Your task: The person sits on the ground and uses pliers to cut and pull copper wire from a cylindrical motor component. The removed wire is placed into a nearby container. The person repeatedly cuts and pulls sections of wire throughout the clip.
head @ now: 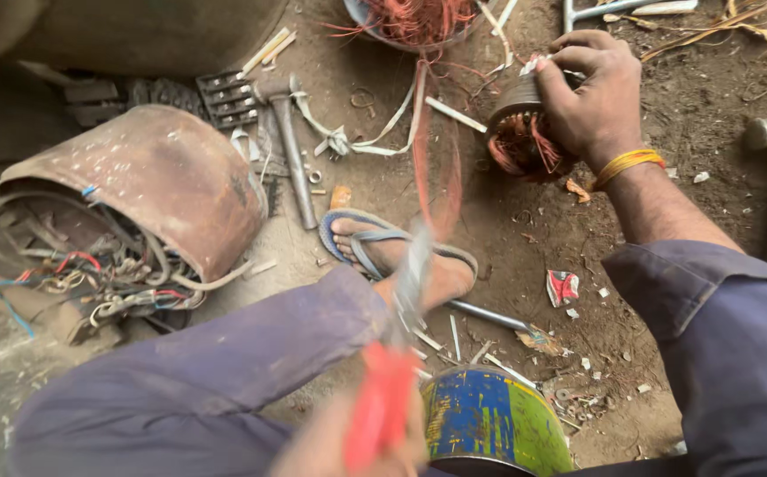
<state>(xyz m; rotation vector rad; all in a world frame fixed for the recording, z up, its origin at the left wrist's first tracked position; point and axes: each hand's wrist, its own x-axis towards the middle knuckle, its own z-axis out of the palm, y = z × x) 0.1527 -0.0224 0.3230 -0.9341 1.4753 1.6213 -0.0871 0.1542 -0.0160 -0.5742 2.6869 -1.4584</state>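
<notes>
The largest item, a rusted motor housing (149,185), lies on its side at left on the dirt floor (666,97), with tangled multicoloured wires (92,274) spilling from its open end. The person's purple-trousered leg (207,371) crosses the lower frame, ending in a foot wearing a grey flip-flop sandal (392,252). A blue, yellow and green tin can (494,424) stands at the bottom centre, just beside that leg. A hammer (291,141) lies on the ground between the housing and the sandal. The right hand (591,93) is at upper right, fingers curled and pressed around the top of a small stator (520,132) wound with copper wire. The left hand (357,442), blurred at the bottom edge, grips red-handled pliers (388,389); its finger positions cannot be determined.
</notes>
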